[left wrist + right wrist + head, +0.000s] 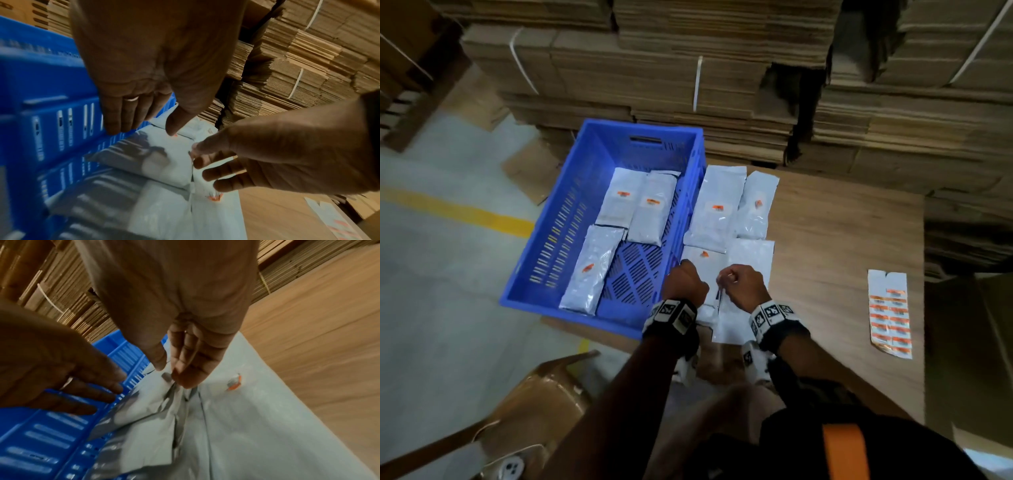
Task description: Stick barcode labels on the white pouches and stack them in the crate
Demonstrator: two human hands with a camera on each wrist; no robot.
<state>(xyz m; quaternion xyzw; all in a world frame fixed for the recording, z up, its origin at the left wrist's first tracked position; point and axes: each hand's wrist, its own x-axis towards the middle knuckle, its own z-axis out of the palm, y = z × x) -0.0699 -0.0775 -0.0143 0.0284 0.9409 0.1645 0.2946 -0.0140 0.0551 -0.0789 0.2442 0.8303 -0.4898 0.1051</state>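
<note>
A blue crate (pixel 544 240) holds three white pouches (pixel 619 198) (pixel 652 209) (pixel 592 270), each with an orange label. Several more labelled pouches lie on the cardboard surface (pixel 842 240) right of the crate: two at the back (pixel 717 205) (pixel 756 205) and two near me. My left hand (pixel 685 279) hangs over the near-left pouch (pixel 707 265) with straight fingers, its thumb tip touching the pouch beside its label (pixel 174 136). My right hand (pixel 739 284) pinches that pouch's right edge (pixel 166 376), lifted a little. The near-right pouch (pixel 267 418) lies flat with its label (pixel 234 383).
A sheet of orange barcode labels (pixel 890 315) lies on the cardboard to the right. Tall strapped stacks of flat cardboard (pixel 722 68) stand behind and to the right. An open carton (pixel 534 404) sits at the lower left, on a grey floor with a yellow line (pixel 465 212).
</note>
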